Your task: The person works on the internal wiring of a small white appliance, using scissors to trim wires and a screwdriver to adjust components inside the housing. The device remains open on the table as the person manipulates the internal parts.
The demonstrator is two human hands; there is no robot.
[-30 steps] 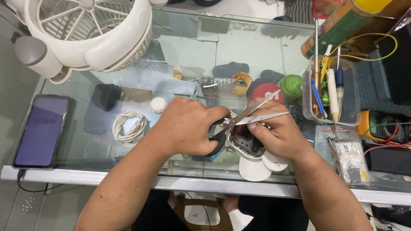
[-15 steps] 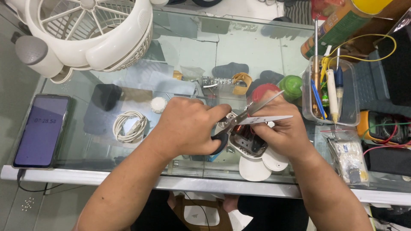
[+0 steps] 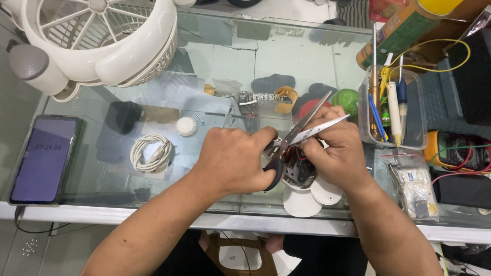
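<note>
My left hand (image 3: 232, 161) grips the black handles of a pair of scissors (image 3: 307, 127) whose silver blades are parted and point up to the right. My right hand (image 3: 335, 153) holds a small fan motor part (image 3: 296, 171) with red wires and white blades, just under the scissors' pivot. The two hands touch over the glass table's (image 3: 215, 56) near edge. The scissor handles are mostly hidden in my left fist.
A white fan guard (image 3: 102, 36) fills the far left. A phone (image 3: 43, 158) lies at the left edge, a coiled white cable (image 3: 151, 153) and white knob (image 3: 186, 125) beside it. A clear tub of tools (image 3: 391, 110) and a multimeter (image 3: 458, 151) sit right.
The scissors' blades have opened a little and tilted slightly; both hands stay in the same spot over the motor part.
</note>
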